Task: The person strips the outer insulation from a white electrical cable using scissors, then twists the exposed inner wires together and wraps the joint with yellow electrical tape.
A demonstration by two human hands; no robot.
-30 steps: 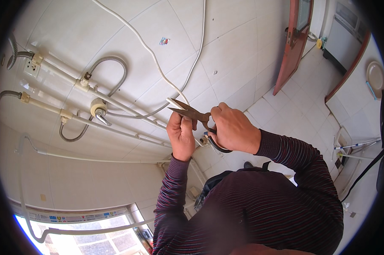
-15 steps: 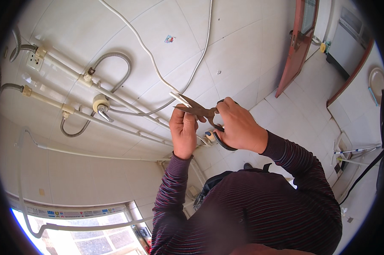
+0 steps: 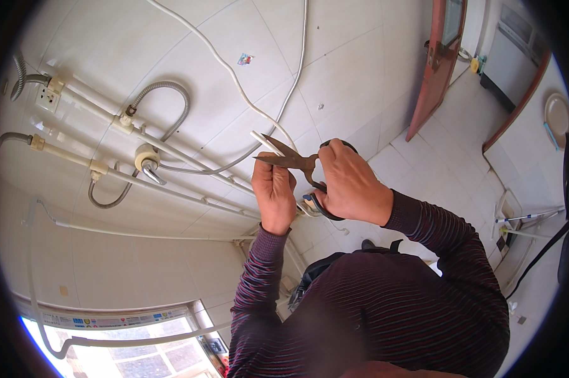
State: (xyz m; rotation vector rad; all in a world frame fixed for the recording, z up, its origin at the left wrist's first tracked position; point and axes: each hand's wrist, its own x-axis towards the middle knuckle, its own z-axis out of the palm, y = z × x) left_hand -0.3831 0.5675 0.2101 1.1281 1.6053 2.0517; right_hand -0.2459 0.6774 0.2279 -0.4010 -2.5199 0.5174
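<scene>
My left hand (image 3: 275, 192) pinches a short upright stretch of white cable (image 3: 265, 142) between thumb and fingers; its end sticks up past them. My right hand (image 3: 352, 186) is wrapped round the black handles of a pair of scissors (image 3: 310, 165). The dark, rusty-looking blades are spread apart, pointing left. The cable's end lies between them, just above my left fingertips. Another length of white cable comes down from the top of the view and passes behind the upper blade. Whether the blades touch the cable, I cannot tell.
On the tiled wall, white pipes (image 3: 83, 162) run slantwise with a mixer tap (image 3: 148, 162) and a metal hose (image 3: 187, 104). A wall socket (image 3: 47, 99) sits at left. A reddish door (image 3: 428, 75) stands open at right. Below left is a bright window (image 3: 139, 359).
The scissor blades have spread wider round the cable end. The hanging cable has shifted right, behind the upper blade. A thin white end now shows below my right hand.
</scene>
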